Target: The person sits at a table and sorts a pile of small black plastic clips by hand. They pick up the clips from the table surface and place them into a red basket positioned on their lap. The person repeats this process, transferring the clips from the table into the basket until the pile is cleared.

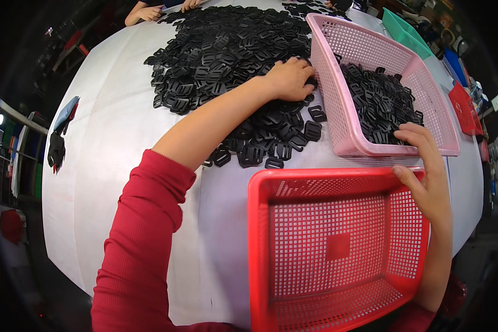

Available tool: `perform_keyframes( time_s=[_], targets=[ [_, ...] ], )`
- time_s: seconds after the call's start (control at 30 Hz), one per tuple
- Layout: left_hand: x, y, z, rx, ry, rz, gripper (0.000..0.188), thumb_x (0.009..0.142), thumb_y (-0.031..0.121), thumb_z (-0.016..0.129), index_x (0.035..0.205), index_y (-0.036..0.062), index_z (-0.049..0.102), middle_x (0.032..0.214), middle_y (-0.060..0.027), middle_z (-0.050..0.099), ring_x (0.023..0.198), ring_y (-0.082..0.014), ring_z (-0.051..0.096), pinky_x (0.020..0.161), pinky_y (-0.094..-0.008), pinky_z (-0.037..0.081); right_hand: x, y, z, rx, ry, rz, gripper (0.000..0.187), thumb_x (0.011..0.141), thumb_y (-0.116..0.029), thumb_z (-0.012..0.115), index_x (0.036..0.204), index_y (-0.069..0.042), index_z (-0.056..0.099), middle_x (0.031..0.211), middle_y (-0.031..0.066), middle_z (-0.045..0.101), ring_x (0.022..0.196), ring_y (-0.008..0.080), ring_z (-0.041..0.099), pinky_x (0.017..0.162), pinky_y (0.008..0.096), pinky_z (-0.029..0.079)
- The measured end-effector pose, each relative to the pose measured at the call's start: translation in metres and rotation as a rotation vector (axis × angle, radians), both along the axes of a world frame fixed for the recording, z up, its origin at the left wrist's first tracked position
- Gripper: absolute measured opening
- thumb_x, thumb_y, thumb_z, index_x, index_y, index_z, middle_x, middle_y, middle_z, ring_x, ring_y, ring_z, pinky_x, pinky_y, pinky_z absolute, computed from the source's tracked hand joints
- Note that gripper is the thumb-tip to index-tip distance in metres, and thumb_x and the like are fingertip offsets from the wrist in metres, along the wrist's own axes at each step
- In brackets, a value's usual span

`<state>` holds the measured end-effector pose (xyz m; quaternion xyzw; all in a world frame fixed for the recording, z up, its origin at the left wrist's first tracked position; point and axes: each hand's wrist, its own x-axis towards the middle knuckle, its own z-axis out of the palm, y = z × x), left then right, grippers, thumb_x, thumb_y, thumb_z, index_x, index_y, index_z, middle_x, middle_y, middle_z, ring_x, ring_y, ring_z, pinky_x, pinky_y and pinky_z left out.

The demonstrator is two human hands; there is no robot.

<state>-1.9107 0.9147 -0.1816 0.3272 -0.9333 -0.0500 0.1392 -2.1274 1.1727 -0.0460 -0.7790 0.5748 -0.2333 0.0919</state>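
Observation:
My left hand (289, 79) rests on the right side of a big heap of black plastic strap buckles (221, 55), its fingers apart and curved over them. Some buckles are hidden under the palm. At the right, my right hand (429, 180) holds the far right corner of a red plastic basket (254, 232), thumb over the rim. The other fingers of that hand stretch to the near edge of a pink basket (337, 116). Perforated walls and a bare bottom show inside the red basket, which tilts toward me. Black buckles (379, 102) partly fill the pink one.
A green basket (406, 34) stands at the far right, with a red packet (465, 109) nearer. Small dark and blue cloth items (61, 133) lie at the white table's (110, 99) left edge. Across the heap, another person's hands (149, 12) touch the table.

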Motion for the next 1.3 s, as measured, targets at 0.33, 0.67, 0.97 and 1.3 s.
perform_keyframes(
  time_s=[0.33,0.67,0.97,1.3],
  targets=[
    [0.055,0.099,0.023,0.195,0.107,-0.375,0.027,0.083,0.026,0.063,0.102,0.0080,0.064,0.101,-0.0088,0.064,0.103,-0.0278,0.056,0.090,-0.0408,0.045,-0.004,0.136,0.025,0.006,0.006,-0.375,0.052,0.081,-0.012,0.067,0.131,-0.009,0.050,0.137,0.0163,0.047,0.131,0.0338,0.043,0.105,0.0462,0.036],
    [0.082,0.087,0.038,-0.045,0.272,-0.038,0.030,0.085,0.034,0.064,0.105,0.0118,0.069,0.119,-0.0093,0.062,0.116,-0.0274,0.053,0.096,-0.0450,0.043,-0.023,0.224,-0.023,0.279,-0.857,-0.633,0.064,0.087,0.007,0.051,0.146,-0.002,0.029,0.111,0.0169,0.065,0.096,0.0158,0.066,0.086,0.0297,0.052],
    [0.093,0.101,0.001,-0.136,0.117,0.464,0.038,0.084,0.041,0.064,0.119,0.0247,0.063,0.129,-0.0020,0.054,0.126,-0.0250,0.045,0.096,-0.0597,0.036,-0.038,0.352,-0.009,0.079,-0.807,-0.846,0.061,0.086,0.006,0.052,0.144,-0.001,0.034,0.119,0.0165,0.062,0.105,0.0174,0.062,0.087,0.0281,0.051],
    [0.111,0.219,0.010,0.078,0.214,0.151,0.033,0.088,0.032,0.063,0.117,0.0163,0.063,0.127,-0.0073,0.056,0.124,-0.0280,0.046,0.100,-0.0490,0.038,-0.014,0.433,-0.011,0.041,-0.843,-0.835,0.061,0.086,0.006,0.053,0.144,-0.001,0.035,0.117,0.0157,0.062,0.106,0.0174,0.062,0.086,0.0266,0.051]
  ],
)
